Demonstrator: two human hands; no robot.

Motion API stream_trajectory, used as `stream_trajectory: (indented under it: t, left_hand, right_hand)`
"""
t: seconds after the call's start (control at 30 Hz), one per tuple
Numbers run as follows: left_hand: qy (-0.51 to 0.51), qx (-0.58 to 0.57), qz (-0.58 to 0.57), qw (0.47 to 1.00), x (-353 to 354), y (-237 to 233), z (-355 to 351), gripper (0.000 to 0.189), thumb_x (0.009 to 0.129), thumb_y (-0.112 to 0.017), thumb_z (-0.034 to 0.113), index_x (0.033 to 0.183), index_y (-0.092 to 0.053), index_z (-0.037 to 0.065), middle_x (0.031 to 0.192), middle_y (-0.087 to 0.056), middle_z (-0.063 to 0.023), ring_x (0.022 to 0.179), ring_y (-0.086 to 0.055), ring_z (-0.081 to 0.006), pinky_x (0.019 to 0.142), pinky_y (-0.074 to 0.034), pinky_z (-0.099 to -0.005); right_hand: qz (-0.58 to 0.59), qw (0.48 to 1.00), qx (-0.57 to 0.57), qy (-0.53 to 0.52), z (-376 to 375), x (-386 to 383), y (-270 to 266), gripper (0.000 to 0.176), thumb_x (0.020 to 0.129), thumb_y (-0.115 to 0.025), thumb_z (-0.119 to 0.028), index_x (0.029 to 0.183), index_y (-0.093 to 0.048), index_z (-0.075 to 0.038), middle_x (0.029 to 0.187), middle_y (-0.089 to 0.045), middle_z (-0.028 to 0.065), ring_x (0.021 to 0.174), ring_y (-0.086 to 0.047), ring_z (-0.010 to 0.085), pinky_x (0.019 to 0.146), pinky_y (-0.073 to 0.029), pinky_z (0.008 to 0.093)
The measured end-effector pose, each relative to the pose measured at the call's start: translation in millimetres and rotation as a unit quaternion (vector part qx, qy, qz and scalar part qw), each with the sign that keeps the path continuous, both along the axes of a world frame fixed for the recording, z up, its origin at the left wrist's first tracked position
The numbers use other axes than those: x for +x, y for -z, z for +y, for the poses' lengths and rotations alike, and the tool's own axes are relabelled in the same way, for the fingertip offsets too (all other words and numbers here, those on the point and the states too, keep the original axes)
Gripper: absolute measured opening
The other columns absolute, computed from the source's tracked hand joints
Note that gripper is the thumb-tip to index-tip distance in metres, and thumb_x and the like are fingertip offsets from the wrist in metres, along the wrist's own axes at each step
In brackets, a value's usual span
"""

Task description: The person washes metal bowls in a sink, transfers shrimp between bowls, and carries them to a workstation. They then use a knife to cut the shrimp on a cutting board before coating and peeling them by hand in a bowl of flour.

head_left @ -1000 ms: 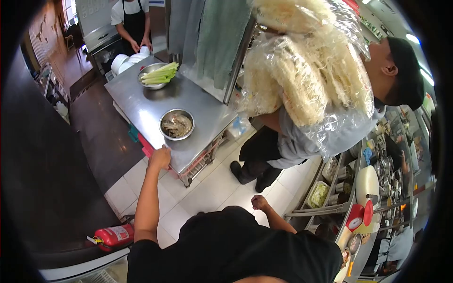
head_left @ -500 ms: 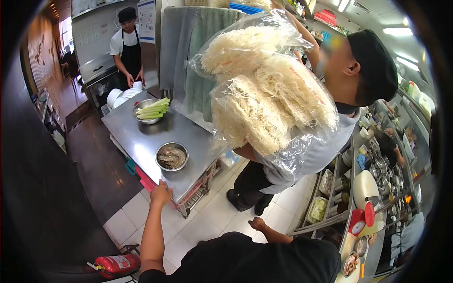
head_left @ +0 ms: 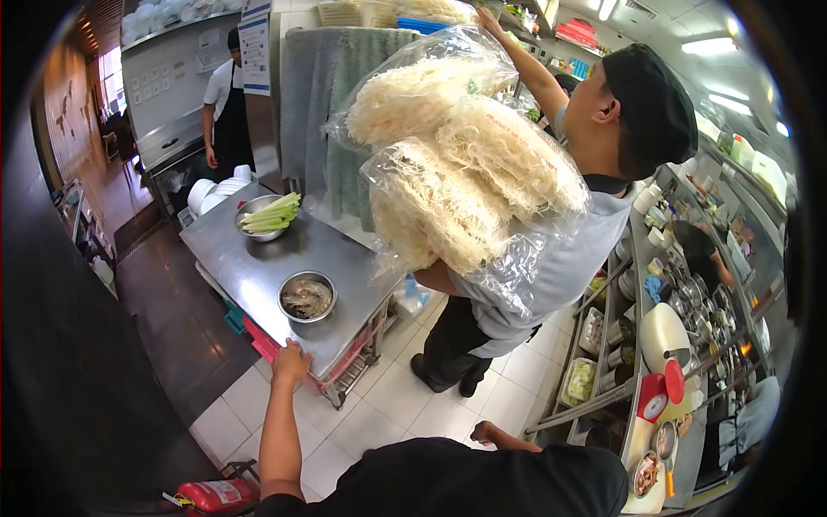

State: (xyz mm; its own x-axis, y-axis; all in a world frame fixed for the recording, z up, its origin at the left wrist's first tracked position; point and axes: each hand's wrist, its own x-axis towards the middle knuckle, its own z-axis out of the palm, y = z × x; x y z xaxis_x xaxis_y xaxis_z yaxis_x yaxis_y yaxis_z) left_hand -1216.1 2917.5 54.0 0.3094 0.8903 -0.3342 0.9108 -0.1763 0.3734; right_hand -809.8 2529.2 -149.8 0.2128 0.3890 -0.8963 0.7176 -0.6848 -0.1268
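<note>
Metal bowl (head_left: 310, 320): gleams round and silvery, holds grey-brown, shrimp-like contents (head_left: 307, 298), sits on tabletop (head_left: 250, 267) near left hand (head_left: 291, 364). Cannot tell whether clenched or released, for left hand or right hand (head_left: 485, 433).

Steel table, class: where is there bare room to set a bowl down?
The steel table is bare between the celery bowl and the nearer bowl, and right of both, toward the hanging towels. It is crowded at the far end, by the white bowls; the left hand is at the near edge.
</note>
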Motion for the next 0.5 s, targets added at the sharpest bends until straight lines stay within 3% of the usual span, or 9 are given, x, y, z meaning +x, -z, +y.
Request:
stream_trajectory:
  t: [0.23, 0.27, 0.33, 0.37, 0.4, 0.47, 0.5]
  left_hand:
    - [-0.007, 0.004, -0.014, 1.000, 0, 13, 3, 0.069, 0.085, -0.056, 0.040, 0.137, -0.038, -0.001, 0.135, -0.047, -0.0210, 0.115, -0.054, -0.0347, 0.094, -0.046, -0.0441]
    - [-0.008, 0.004, -0.013, 1.000, 1, 12, 3, 0.069, 0.085, -0.056, 0.040, 0.137, -0.038, -0.001, 0.135, -0.047, -0.0210, 0.115, -0.054, -0.0347, 0.094, -0.046, -0.0441]
    - [-0.003, 0.000, 0.008, 1.000, 1, 9, 3, 0.072, 0.085, -0.056, 0.040, 0.138, -0.034, -0.003, 0.133, -0.049, -0.0216, 0.115, -0.054, -0.0339, 0.094, -0.046, -0.0434]
    - [-0.003, -0.001, 0.009, 1.000, 2, 9, 3, 0.072, 0.085, -0.056, 0.040, 0.138, -0.034, -0.003, 0.133, -0.049, -0.0216, 0.115, -0.054, -0.0339, 0.094, -0.046, -0.0434]
    - [-0.005, -0.005, 0.007, 1.000, 1, 8, 2, 0.073, 0.085, -0.056, 0.040, 0.139, -0.033, -0.003, 0.132, -0.049, -0.0223, 0.115, -0.054, -0.0337, 0.094, -0.046, -0.0431]
    - [-0.004, -0.009, 0.008, 1.000, 1, 6, 3, 0.074, 0.085, -0.056, 0.040, 0.139, -0.032, -0.004, 0.132, -0.049, -0.0229, 0.115, -0.054, -0.0335, 0.094, -0.046, -0.0428]
    - [-0.007, -0.024, 0.008, 1.000, 1, 6, 4, 0.074, 0.085, -0.057, 0.041, 0.138, -0.033, -0.004, 0.132, -0.049, -0.0233, 0.115, -0.054, -0.0338, 0.094, -0.046, -0.0427]
  right_hand:
    - [-0.002, 0.982, -0.004, -0.186, -7, 6, 16, 0.034, 0.079, -0.047, -0.027, 0.056, -0.063, -0.008, 0.052, -0.061, 0.0072, 0.050, -0.059, 0.0212, 0.054, -0.046, 0.0364]
    - [-0.001, 0.982, -0.004, -0.187, -7, 7, 20, 0.034, 0.079, -0.047, -0.027, 0.056, -0.063, -0.008, 0.052, -0.061, 0.0072, 0.050, -0.059, 0.0212, 0.054, -0.046, 0.0364]
    - [-0.027, 0.996, 0.036, -0.082, -8, 9, 29, 0.029, 0.078, -0.048, -0.023, 0.057, -0.063, -0.009, 0.053, -0.061, 0.0059, 0.053, -0.061, 0.0220, 0.054, -0.048, 0.0366]
    - [-0.029, 0.982, 0.076, -0.170, -9, 15, 46, 0.027, 0.075, -0.049, -0.023, 0.057, -0.064, -0.010, 0.055, -0.063, 0.0052, 0.055, -0.063, 0.0230, 0.055, -0.050, 0.0361]
    - [-0.027, 0.982, 0.076, -0.169, -6, 9, 39, 0.027, 0.075, -0.049, -0.023, 0.057, -0.064, -0.010, 0.055, -0.063, 0.0052, 0.055, -0.063, 0.0230, 0.055, -0.050, 0.0361]
    - [-0.067, 0.992, 0.078, -0.079, 4, 1, 23, 0.024, 0.071, -0.052, -0.024, 0.057, -0.065, -0.009, 0.061, -0.066, 0.0084, 0.060, -0.065, 0.0247, 0.057, -0.051, 0.0362]
    - [-0.096, 0.954, 0.129, -0.251, 5, 3, 19, 0.029, 0.076, -0.051, -0.026, 0.061, -0.065, -0.006, 0.061, -0.065, 0.0110, 0.057, -0.065, 0.0218, 0.058, -0.053, 0.0366]
